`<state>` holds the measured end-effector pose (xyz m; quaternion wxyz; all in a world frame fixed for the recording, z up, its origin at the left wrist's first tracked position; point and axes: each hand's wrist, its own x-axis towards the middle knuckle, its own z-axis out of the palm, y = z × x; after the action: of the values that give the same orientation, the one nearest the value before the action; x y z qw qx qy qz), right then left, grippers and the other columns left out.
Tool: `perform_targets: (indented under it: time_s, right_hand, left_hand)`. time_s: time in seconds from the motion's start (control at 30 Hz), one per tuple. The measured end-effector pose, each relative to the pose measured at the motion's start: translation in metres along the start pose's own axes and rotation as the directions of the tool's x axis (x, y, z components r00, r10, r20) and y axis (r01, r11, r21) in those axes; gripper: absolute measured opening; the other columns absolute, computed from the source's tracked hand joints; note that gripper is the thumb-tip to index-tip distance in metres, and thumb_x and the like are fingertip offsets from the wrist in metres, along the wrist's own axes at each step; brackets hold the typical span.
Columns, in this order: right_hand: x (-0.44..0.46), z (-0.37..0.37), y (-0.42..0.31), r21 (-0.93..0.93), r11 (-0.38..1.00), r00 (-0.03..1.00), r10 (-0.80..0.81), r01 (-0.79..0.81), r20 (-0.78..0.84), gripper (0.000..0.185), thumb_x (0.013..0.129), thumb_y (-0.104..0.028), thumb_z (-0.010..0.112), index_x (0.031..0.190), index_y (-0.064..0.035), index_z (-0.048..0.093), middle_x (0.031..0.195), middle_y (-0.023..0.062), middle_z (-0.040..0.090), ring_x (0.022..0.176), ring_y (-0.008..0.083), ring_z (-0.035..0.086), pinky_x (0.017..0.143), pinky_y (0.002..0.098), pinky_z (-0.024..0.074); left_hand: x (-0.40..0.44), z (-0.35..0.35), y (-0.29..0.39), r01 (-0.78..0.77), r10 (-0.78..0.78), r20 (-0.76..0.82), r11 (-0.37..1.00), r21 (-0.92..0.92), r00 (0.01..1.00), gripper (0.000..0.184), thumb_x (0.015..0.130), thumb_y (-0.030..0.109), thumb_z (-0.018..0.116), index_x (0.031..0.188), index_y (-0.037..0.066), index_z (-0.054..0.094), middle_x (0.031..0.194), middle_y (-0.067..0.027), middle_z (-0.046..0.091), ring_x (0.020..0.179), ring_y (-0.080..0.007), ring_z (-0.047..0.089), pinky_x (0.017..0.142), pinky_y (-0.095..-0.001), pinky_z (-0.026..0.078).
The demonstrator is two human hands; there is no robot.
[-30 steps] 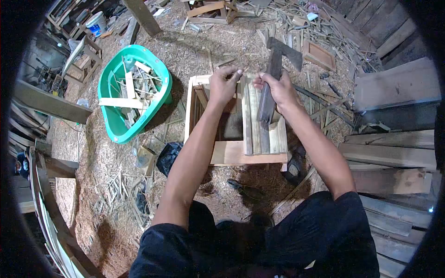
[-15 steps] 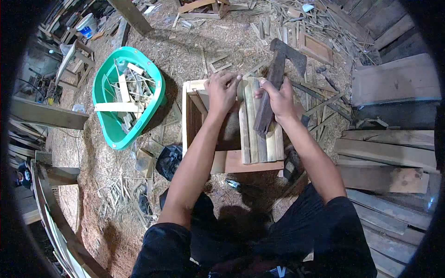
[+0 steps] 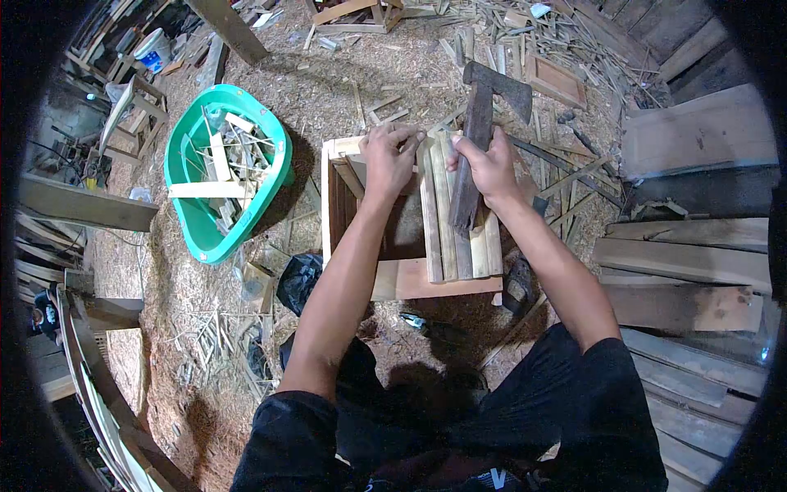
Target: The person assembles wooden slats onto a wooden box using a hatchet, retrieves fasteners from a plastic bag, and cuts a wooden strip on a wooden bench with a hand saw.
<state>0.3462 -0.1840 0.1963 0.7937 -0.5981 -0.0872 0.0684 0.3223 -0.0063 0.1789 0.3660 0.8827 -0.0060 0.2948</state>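
- Wooden box [image 3: 400, 281]: on the floor [image 3: 336, 82], straight ahead of the person; left part of its top open. Judgement: should sit firm, since any rocking would disturb what lies on it.
- Slats [image 3: 434, 217]: side by side across the right part of the box top, near ends by the front edge. Best kept flush, ends in line.
- Axe [image 3: 479, 115]: over the slats, head at the far end, edge turned right. Cannot tell whether its handle touches wood. Advisable: short, controlled movement, edge away from skin.
- Right hand [image 3: 493, 172]: fingers wrapped round the axe handle.
- Left hand [image 3: 387, 164]: at the box's far edge, beside the leftmost slat; fingers bent, tips close together. Cannot tell if they pinch something small. Judgement: keep them out of the axe's path.
- Boards [image 3: 680, 256]: layered at right; may limit a wide elbow swing.
- Green tub [image 3: 185, 215]: left, apart from the box, holding wood scraps [image 3: 219, 156].
- Loose sticks [image 3: 578, 174]: beyond the right arm; poor footing.
- Black bag [image 3: 300, 280]: near the left forearm.
- Small object [image 3: 415, 321]: before the box; unidentified.
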Motion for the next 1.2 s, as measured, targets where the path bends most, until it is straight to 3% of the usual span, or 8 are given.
perform_targets:
  time_s: [0.23, 0.4, 0.53, 0.6, 0.67, 0.8, 0.93, 1.2]
  right_hand:
    - [0.001, 0.001, 0.000, -0.004, 1.000, 1.000, 0.005, -0.004, 0.008, 0.030, 0.087, 0.000, 0.065, 0.104, -0.0009, 0.040, 0.084, 0.0124, 0.060, 0.058, 0.0214, 0.063, 0.051, 0.0361, 0.0524]
    - [-0.001, 0.006, -0.009, -0.107, 0.993, 0.998, 0.053, -0.057, -0.042, 0.028, 0.086, -0.007, 0.069, 0.103, -0.0008, 0.048, 0.075, 0.0097, 0.062, 0.058, 0.0160, 0.061, 0.051, 0.0316, 0.0516]
    - [-0.009, 0.010, -0.036, -0.243, 0.963, 0.993, 0.113, -0.117, -0.028, 0.041, 0.083, -0.008, 0.071, 0.113, 0.0027, 0.046, 0.083, 0.0135, 0.063, 0.058, 0.0197, 0.063, 0.052, 0.0345, 0.0514]
    - [-0.008, -0.005, -0.047, -0.637, 0.769, 0.997, -0.002, 0.050, 0.076, 0.054, 0.081, -0.013, 0.074, 0.122, 0.0057, 0.044, 0.087, 0.0179, 0.064, 0.062, 0.0227, 0.064, 0.058, 0.0367, 0.0525]
    - [-0.011, -0.027, -0.035, -0.719, 0.664, 0.977, -0.095, 0.204, 0.190, 0.070, 0.080, -0.020, 0.073, 0.136, 0.0064, 0.039, 0.090, 0.0268, 0.065, 0.073, 0.0345, 0.067, 0.072, 0.0433, 0.0527]
    - [-0.036, -0.017, -0.074, -0.881, 0.341, 0.939, -0.019, 0.328, 0.343, 0.063, 0.081, -0.013, 0.063, 0.138, 0.0001, 0.038, 0.095, 0.0315, 0.064, 0.089, 0.0482, 0.064, 0.080, 0.0534, 0.0494]
    - [-0.041, 0.006, -0.104, -0.922, 0.284, 0.926, 0.195, 0.262, 0.323, 0.063, 0.082, -0.005, 0.062, 0.139, 0.0052, 0.037, 0.120, 0.0336, 0.057, 0.111, 0.0473, 0.057, 0.095, 0.0482, 0.0458]
    - [-0.033, 0.011, -0.097, -0.927, 0.211, 0.929, 0.140, 0.311, 0.344, 0.060, 0.085, -0.006, 0.059, 0.139, 0.0056, 0.036, 0.116, 0.0346, 0.057, 0.107, 0.0491, 0.057, 0.091, 0.0508, 0.0462]
  left_hand:
    - [-0.002, 0.002, -0.004, -0.043, 0.045, -0.041, 0.998, 0.046, 0.998, 0.020, 0.080, 0.022, 0.076, 0.094, 0.007, 0.076, 0.088, -0.0113, 0.070, 0.085, -0.0288, 0.064, 0.079, -0.0379, 0.048]
    - [-0.001, 0.002, -0.008, -0.012, 0.013, -0.023, 1.000, 0.008, 1.000, 0.020, 0.081, 0.022, 0.075, 0.095, 0.008, 0.076, 0.089, -0.0122, 0.070, 0.084, -0.0292, 0.065, 0.079, -0.0376, 0.049]
    - [0.003, 0.002, -0.019, 0.149, -0.139, 0.093, 0.984, -0.100, 0.986, 0.019, 0.082, 0.027, 0.073, 0.092, 0.012, 0.077, 0.099, -0.0063, 0.070, 0.103, -0.0258, 0.059, 0.095, -0.0408, 0.037]
    - [0.005, -0.001, -0.019, 0.177, -0.159, 0.115, 0.970, -0.168, 0.980, 0.019, 0.082, 0.027, 0.074, 0.092, 0.011, 0.077, 0.097, -0.0078, 0.071, 0.102, -0.0263, 0.060, 0.094, -0.0411, 0.038]
    - [0.004, -0.001, -0.017, 0.150, -0.144, 0.061, 0.984, -0.099, 0.988, 0.019, 0.081, 0.026, 0.075, 0.091, 0.010, 0.077, 0.094, -0.0085, 0.071, 0.099, -0.0269, 0.061, 0.092, -0.0414, 0.041]
    - [0.005, 0.000, -0.017, 0.091, -0.092, 0.001, 0.989, -0.114, 0.996, 0.017, 0.078, 0.020, 0.076, 0.090, 0.008, 0.077, 0.087, -0.0101, 0.071, 0.086, -0.0287, 0.064, 0.084, -0.0403, 0.045]
    - [0.005, 0.001, -0.017, 0.064, -0.067, -0.018, 0.990, -0.125, 0.998, 0.017, 0.077, 0.018, 0.075, 0.089, 0.007, 0.077, 0.085, -0.0107, 0.070, 0.085, -0.0290, 0.064, 0.083, -0.0402, 0.045]
    - [0.004, -0.001, -0.018, 0.080, -0.079, 0.016, 0.995, -0.054, 0.997, 0.019, 0.080, 0.017, 0.075, 0.095, 0.006, 0.076, 0.093, -0.0147, 0.071, 0.089, -0.0304, 0.067, 0.083, -0.0383, 0.051]
